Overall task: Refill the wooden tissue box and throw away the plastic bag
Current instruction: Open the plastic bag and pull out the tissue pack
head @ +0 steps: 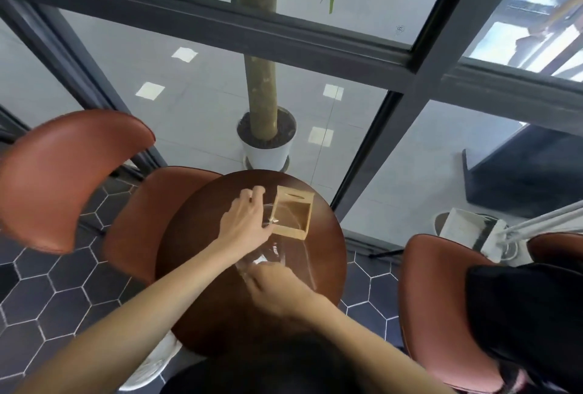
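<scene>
Fingers, left: my left hand (244,220) reaches across the tabletop to the near-left corner of the wooden tissue box (291,212); thumb and forefinger (268,227) are pinched together at that corner, on what looks like an edge of clear film, though I cannot tell for sure whether it is the film or the wood I hold. My other fingers are curled loosely above the box's left side.
Fingers, right: my right hand (277,286) sits nearer to me, knuckles up, fingers closed down on the near end of the plastic bag (284,254).
Plastic bag: clear and crinkled, it stretches from my right hand up toward the box, lying over the wood between the two hands; glare shows its folds.
Wooden tissue box: pale wood, on the far part of the tabletop, its open side facing up at me, the inside bare; the panel with the oval slot stands at the far edge.
Tabletop (202,267): round, dark brown and glossy.
Chairs: one brown leather chair (72,172) to the left, another brown chair (441,314) to the right with a black garment (530,314) draped on it.
Beyond: a potted tree (266,141) in a white pot stands behind the dark-framed glass wall.
Floor (47,299): dark hexagon tiles.
</scene>
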